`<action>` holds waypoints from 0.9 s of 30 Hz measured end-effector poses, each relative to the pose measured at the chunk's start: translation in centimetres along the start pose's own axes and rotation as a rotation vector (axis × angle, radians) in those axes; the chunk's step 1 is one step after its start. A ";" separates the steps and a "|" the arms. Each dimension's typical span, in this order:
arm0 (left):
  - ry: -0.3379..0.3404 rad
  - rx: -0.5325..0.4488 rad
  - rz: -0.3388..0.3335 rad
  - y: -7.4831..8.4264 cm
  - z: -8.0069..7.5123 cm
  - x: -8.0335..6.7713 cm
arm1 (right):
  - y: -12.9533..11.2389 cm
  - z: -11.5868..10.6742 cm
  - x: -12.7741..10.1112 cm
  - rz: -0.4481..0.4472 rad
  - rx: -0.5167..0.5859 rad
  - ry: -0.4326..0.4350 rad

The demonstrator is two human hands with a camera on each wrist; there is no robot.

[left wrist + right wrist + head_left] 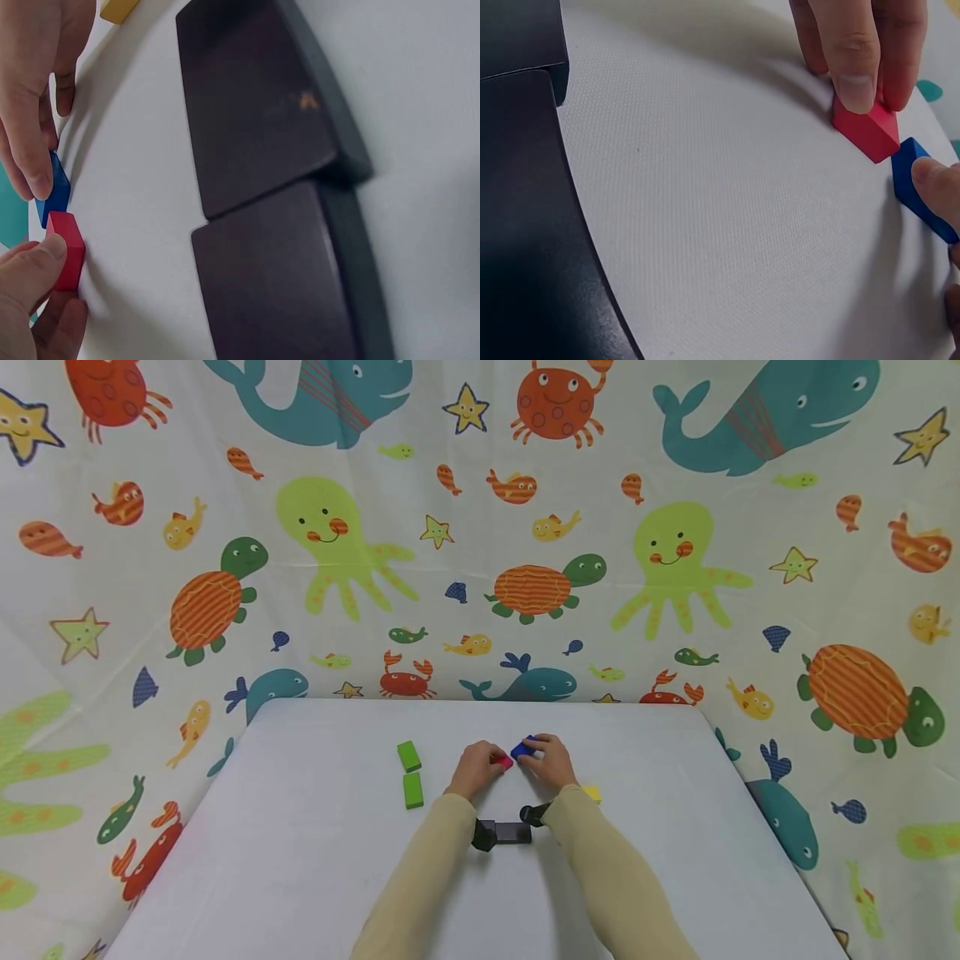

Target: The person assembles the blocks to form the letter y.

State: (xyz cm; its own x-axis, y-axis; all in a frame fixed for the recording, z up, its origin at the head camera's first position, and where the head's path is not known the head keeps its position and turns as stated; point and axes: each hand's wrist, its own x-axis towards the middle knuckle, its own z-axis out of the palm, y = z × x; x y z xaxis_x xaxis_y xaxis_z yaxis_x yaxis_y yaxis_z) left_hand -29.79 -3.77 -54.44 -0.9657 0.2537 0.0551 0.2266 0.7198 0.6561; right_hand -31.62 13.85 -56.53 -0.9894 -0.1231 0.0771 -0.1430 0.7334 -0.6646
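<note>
In the head view my left hand pinches a red block between thumb and fingers. Beside it, my right hand pinches a blue block. Up close in the left wrist view, one end of the red block lies right by an end of the blue block. From the right wrist view too, the corners of the red block and the blue block appear to meet or nearly meet. Fingers cover part of both blocks.
Two green blocks lie left of my hands. A yellow block is partly hidden behind the right forearm. Nearer to me, two black blocks lie end to end on the white table. Behind hangs a sea-animal cloth.
</note>
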 end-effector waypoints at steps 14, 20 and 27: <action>0.023 0.024 0.026 -0.1 0.1 0.0 | -0.8 0.5 0.1 0.037 0.004 0.008; 0.010 0.006 -0.008 -0.1 0.1 0.3 | -1.1 0.3 0.1 0.065 0.010 -0.003; 0.006 0.003 -0.016 -0.1 0.2 0.2 | -1.5 0.3 -0.1 0.057 0.013 -0.009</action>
State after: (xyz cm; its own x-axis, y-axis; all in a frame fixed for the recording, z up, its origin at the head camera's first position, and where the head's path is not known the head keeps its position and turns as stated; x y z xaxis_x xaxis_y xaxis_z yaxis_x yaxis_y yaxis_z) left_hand -30.04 -3.71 -54.64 -0.9700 0.2381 0.0492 0.2113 0.7258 0.6546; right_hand -31.30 12.57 -55.83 -0.9957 -0.0872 0.0324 -0.0861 0.7305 -0.6774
